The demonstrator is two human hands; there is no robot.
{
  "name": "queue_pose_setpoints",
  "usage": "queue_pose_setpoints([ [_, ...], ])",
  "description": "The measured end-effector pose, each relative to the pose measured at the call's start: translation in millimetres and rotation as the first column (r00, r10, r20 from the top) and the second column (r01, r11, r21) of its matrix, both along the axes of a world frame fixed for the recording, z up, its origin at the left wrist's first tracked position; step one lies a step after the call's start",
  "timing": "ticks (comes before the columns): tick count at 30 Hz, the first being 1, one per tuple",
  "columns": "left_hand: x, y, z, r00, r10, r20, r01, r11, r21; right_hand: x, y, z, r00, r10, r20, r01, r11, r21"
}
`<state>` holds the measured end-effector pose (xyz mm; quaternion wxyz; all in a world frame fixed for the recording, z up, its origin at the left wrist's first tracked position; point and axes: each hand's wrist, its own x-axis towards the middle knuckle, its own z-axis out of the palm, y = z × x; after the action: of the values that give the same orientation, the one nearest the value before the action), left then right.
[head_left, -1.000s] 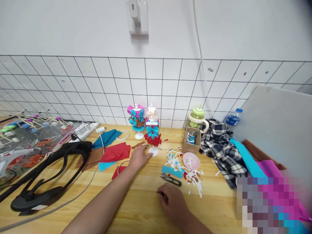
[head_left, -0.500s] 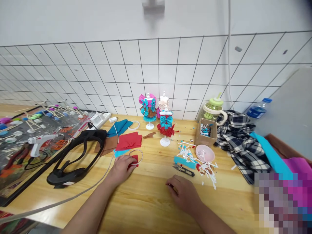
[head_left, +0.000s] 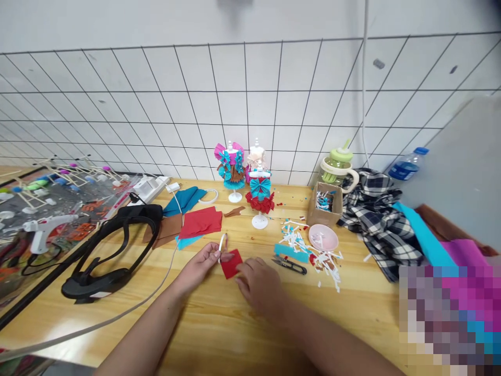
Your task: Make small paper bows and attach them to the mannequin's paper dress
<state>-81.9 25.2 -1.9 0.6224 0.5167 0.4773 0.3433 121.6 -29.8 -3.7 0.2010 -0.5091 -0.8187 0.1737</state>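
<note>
My left hand pinches a thin roll of white tape, held upright on its edge. Just to the right of the roll lies a small red square of crepe-like paper. My right hand has its curled fingertips on the right edge of this square; part of that edge is hidden. Right of my hand, black thread snips rest on the table beside a blue strip. Behind stand small dress forms, the nearest dressed in blue and red.
Red sheets and brown sheets lie left. A black headset, cable and glue gun are further left. White scraps, a pink dish, a cardboard box and a cup stand right.
My left hand has lifted the tape roll from lying flat to upright. My right hand has moved left to the red square, which now shows more fully.
</note>
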Motion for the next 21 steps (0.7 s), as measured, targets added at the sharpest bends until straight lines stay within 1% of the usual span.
queue_pose_setpoints([
  [1, 1.8, -0.2, -1.3, 1.0, 0.01, -0.002, -0.01, 1.0, 0.017, -6.4, 6.0, -1.5, 0.996, -0.077, 0.041, 0.078, 0.997, -0.018],
  [3, 2.0, 0.6, -4.2, 0.997, 0.054, -0.062, -0.048, 0.994, 0.1, -12.6, 16.2, -6.3, 0.984, -0.149, 0.1, 0.156, 0.986, -0.065],
  [5, -0.8, 2.9, -5.4, 0.967, 0.115, -0.227, -0.06, 0.969, 0.238, -9.9, 23.6, -10.5, 0.979, -0.17, 0.11, 0.178, 0.982, -0.068],
  [6, -2.2, 4.2, -4.8, 0.931, 0.153, -0.331, -0.043, 0.948, 0.317, -5.9, 26.1, -11.5, 0.982, -0.165, 0.094, 0.172, 0.983, -0.071],
  [8, -2.5, 6.5, -1.2, 0.821, 0.254, -0.512, 0.025, 0.879, 0.476, 4.9, 29.1, -10.8, 0.986, -0.162, 0.03, 0.164, 0.981, -0.098],
  [9, -0.5, 7.2, 1.5, 0.773, 0.323, -0.546, 0.046, 0.83, 0.556, 10.7, 29.6, -9.2, 0.986, -0.164, -0.011, 0.162, 0.98, -0.118],
  [10, 3.1, 7.5, 4.3, 0.741, 0.383, -0.551, 0.052, 0.786, 0.616, 16.3, 29.6, -7.0, 0.984, -0.173, -0.051, 0.165, 0.977, -0.132],
  [11, 8.1, 7.4, 6.9, 0.728, 0.415, -0.546, 0.053, 0.759, 0.649, 21.4, 29.2, -4.5, 0.978, -0.188, -0.091, 0.174, 0.975, -0.138],
  [12, 14.4, 7.0, 9.1, 0.733, 0.408, -0.544, 0.065, 0.754, 0.654, 26.0, 28.5, -2.0, 0.97, -0.202, -0.133, 0.183, 0.973, -0.143],
  [13, 21.6, 6.2, 10.7, 0.757, 0.345, -0.555, 0.109, 0.771, 0.628, 30.3, 27.8, 0.4, 0.96, -0.218, -0.176, 0.192, 0.969, -0.154],
  [15, 36.6, 4.1, 11.9, 0.83, 0.168, -0.531, 0.187, 0.815, 0.549, 37.9, 26.9, 4.3, 0.927, -0.247, -0.283, 0.193, 0.96, -0.204],
  [17, 50.0, 1.4, 11.0, 0.9, 0.0, -0.435, 0.226, 0.854, 0.469, 45.0, 27.3, 6.6, 0.86, -0.264, -0.438, 0.14, 0.945, -0.294],
  [18, 55.5, -0.2, 10.2, 0.923, -0.077, -0.376, 0.247, 0.87, 0.427, 48.5, 28.0, 7.3, 0.801, -0.287, -0.525, 0.101, 0.93, -0.354],
  [19, 60.0, -1.9, 9.2, 0.935, -0.152, -0.321, 0.274, 0.884, 0.378, 51.6, 28.7, 7.7, 0.726, -0.324, -0.606, 0.055, 0.907, -0.418],
  [21, 66.2, -5.6, 7.0, 0.941, -0.252, -0.228, 0.311, 0.908, 0.281, 56.7, 30.2, 8.1, 0.544, -0.452, -0.707, -0.018, 0.836, -0.549],
])
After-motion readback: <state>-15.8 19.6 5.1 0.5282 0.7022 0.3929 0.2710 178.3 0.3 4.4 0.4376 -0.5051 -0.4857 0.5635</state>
